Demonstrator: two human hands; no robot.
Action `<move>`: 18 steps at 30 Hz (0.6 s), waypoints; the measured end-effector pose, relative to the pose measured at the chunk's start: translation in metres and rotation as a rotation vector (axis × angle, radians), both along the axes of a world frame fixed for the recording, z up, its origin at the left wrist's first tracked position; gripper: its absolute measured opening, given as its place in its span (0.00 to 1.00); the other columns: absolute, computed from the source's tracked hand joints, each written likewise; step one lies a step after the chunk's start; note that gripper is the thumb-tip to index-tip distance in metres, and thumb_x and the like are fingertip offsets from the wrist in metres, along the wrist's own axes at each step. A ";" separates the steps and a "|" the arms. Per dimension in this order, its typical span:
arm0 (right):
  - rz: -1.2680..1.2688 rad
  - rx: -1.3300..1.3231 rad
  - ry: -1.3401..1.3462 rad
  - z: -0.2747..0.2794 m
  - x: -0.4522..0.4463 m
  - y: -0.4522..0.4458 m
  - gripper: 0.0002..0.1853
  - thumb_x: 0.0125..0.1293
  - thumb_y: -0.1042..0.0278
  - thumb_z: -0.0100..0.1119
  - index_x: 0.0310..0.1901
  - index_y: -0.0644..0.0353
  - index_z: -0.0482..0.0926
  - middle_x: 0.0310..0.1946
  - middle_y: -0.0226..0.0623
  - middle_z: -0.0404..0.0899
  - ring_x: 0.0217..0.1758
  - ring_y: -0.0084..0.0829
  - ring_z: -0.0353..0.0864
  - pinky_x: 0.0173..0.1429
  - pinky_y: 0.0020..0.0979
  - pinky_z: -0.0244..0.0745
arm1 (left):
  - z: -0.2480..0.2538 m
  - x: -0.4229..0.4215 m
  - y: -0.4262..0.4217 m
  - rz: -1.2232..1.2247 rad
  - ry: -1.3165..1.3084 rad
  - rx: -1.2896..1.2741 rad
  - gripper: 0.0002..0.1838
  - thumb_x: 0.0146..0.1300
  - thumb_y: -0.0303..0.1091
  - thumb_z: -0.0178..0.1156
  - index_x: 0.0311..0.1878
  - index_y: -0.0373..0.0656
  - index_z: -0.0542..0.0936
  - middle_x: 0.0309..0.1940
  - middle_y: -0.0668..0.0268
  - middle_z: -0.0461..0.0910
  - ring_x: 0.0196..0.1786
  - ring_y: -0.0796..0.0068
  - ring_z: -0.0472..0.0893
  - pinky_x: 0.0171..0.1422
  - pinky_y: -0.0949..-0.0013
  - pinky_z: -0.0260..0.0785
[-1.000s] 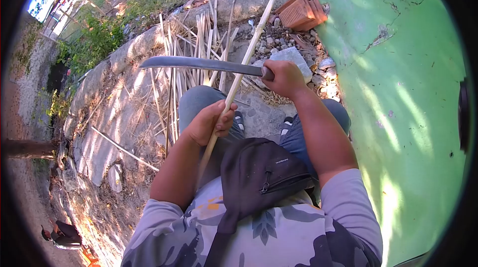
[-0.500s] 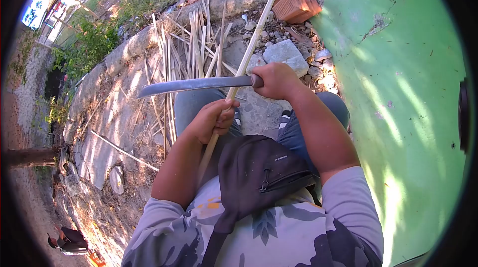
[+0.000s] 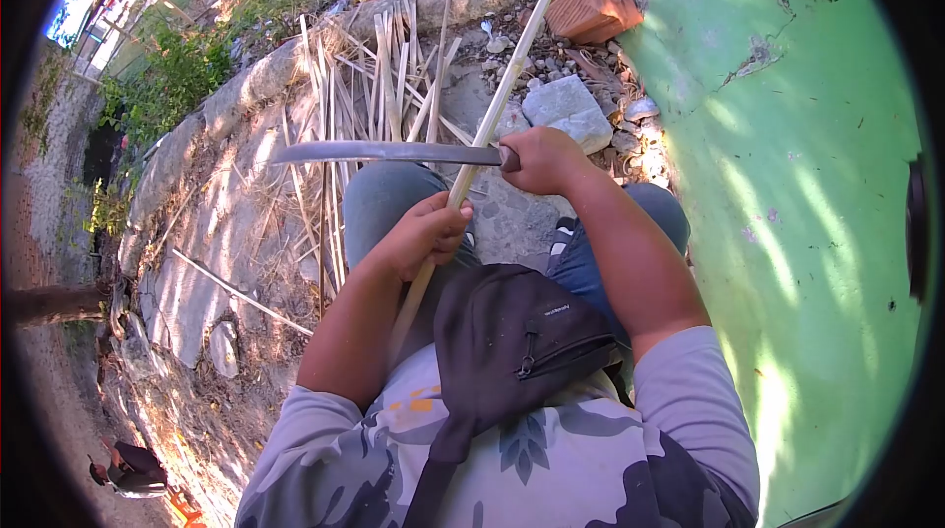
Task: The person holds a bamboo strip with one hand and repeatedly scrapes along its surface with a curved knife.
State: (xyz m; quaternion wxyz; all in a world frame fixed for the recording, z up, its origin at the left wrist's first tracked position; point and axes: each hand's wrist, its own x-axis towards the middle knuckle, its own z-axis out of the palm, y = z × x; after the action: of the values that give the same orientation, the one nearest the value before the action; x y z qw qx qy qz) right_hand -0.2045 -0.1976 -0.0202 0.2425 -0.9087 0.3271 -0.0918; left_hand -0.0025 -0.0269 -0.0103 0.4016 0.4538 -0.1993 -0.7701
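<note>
My left hand (image 3: pixel 429 236) is wrapped round a long pale strip of split wood or bamboo (image 3: pixel 504 90), which slants from my lap up and away to the right. In my right hand (image 3: pixel 544 162) is the dark handle of a machete (image 3: pixel 369 151). Its long, slightly curved blade points left and lies across the strip, above my left hand. Whether the edge bites into the strip, I cannot tell. Beyond the blade, a loose heap of similar strips (image 3: pixel 389 85) spreads over the ground.
A pale stone block (image 3: pixel 568 115) and orange bricks (image 3: pixel 595 11) lie ahead among rubble. To the right stands a green surface (image 3: pixel 797 203). A black bag (image 3: pixel 517 331) rests against my front. One thin stick (image 3: pixel 241 292) lies at left. Another person (image 3: pixel 133 471) is at lower left.
The machete blade has turned slightly, its tip a little higher and its face showing narrower. My left fingers have shifted slightly on the strip. The view has moved a little.
</note>
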 end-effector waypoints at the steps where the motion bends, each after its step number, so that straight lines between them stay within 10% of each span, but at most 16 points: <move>1: 0.000 -0.007 0.043 0.002 0.001 -0.002 0.11 0.55 0.58 0.68 0.36 0.55 0.84 0.31 0.47 0.85 0.39 0.51 0.85 0.45 0.46 0.79 | -0.002 0.001 0.001 -0.008 0.008 -0.008 0.11 0.70 0.34 0.61 0.50 0.46 0.71 0.25 0.79 0.62 0.21 0.90 0.59 0.22 0.79 0.50; 18: -0.070 0.097 0.000 -0.018 -0.001 -0.020 0.12 0.53 0.59 0.68 0.34 0.58 0.83 0.30 0.49 0.85 0.38 0.52 0.85 0.46 0.45 0.80 | -0.008 0.005 0.004 -0.023 -0.005 -0.055 0.15 0.68 0.30 0.60 0.54 0.43 0.69 0.27 0.77 0.64 0.22 0.89 0.60 0.24 0.78 0.51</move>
State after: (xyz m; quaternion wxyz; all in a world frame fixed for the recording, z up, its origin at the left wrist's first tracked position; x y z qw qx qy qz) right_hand -0.2051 -0.2179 -0.0387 0.2828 -0.8839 0.3629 -0.0843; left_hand 0.0029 -0.0231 -0.0182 0.4047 0.4421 -0.2267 -0.7677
